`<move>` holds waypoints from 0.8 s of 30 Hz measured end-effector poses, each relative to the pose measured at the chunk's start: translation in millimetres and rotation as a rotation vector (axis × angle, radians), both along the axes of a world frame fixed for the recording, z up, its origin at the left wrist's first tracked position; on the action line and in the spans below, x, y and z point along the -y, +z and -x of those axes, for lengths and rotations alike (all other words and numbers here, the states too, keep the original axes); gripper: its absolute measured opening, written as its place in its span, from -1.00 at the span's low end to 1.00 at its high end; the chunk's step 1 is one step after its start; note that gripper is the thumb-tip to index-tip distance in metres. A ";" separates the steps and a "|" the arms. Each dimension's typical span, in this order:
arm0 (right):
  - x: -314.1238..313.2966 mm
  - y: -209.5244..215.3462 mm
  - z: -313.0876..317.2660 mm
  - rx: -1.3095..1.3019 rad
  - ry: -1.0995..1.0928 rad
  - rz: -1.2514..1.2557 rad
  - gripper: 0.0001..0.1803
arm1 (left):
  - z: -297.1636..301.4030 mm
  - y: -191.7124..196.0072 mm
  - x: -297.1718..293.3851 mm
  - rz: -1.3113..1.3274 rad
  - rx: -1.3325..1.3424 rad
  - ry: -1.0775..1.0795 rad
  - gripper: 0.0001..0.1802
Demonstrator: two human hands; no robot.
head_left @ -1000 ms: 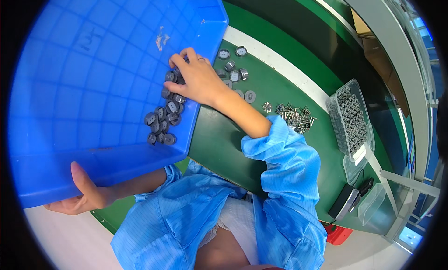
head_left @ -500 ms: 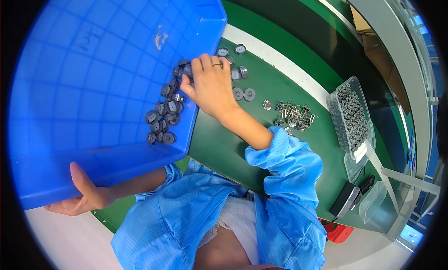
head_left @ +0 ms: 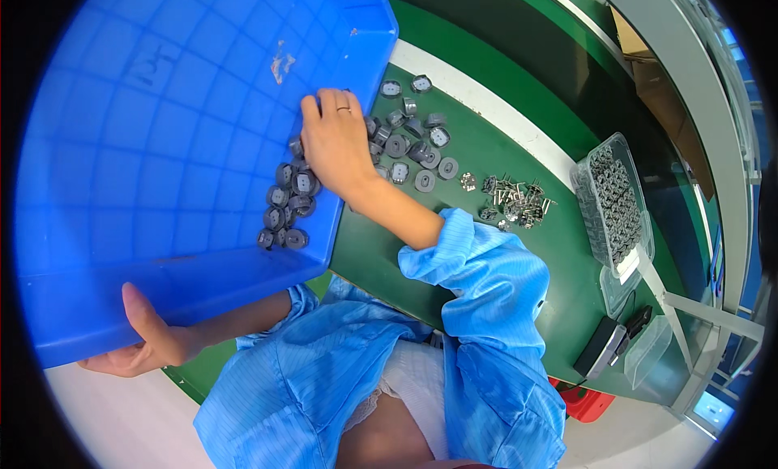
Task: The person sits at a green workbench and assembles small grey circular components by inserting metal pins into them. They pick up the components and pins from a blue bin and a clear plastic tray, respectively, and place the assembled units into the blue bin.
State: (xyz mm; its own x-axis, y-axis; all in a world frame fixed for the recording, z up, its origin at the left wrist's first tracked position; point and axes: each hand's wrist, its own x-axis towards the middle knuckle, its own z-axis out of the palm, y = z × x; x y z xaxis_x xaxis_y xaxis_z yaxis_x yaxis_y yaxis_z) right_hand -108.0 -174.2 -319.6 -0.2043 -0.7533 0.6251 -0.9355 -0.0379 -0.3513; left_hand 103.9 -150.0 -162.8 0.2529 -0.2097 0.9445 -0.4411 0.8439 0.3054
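Note:
A big blue plastic bin point(head_left: 186, 161) fills the left side, tilted toward the table. My left hand point(head_left: 150, 343) grips its near lower rim, thumb outside and fingers underneath. My right hand point(head_left: 334, 141), a ring on one finger, is at the bin's right wall with its fingers curled down. Its fingertips and anything under them are hidden. Small dark grey round parts point(head_left: 297, 239) lie in the bin along that wall, below the hand. More grey round parts point(head_left: 396, 147) are scattered on the green table point(head_left: 381, 242) just right of the hand, some showing light faces.
Right of the round parts is a heap of small metal pieces with pins point(head_left: 519, 202). Farther right, a clear plastic box point(head_left: 590, 214) holds rows of small dark parts. A black device point(head_left: 600, 347) and a clear lid point(head_left: 648, 351) lie near a grey frame point(head_left: 713, 315).
My right hand has moved left, farther into the bin. More grey round parts now show on the table, and fewer in the bin. My left hand keeps its hold.

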 end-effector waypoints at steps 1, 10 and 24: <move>4.7 -1.8 0.3 0.016 -0.017 -0.015 -0.76 | -1.9 -1.7 -0.6 -0.002 0.000 0.012 -0.32; -16.5 3.4 22.9 -0.115 -0.032 -0.047 -0.80 | 0.2 -2.4 -3.7 -0.021 0.008 0.057 -0.31; -53.0 47.0 -15.8 0.122 0.808 0.124 -0.73 | -3.0 0.2 -5.2 -0.043 0.050 0.108 -0.28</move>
State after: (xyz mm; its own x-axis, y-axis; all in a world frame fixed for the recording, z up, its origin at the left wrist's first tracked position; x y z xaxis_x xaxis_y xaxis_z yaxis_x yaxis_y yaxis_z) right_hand -92.2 -121.2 -272.7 0.2990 -0.6241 0.7219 -0.5587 -0.7278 -0.3977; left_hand 106.9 -144.7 -162.6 0.2288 -0.2244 0.9473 -0.5447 0.7770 0.3156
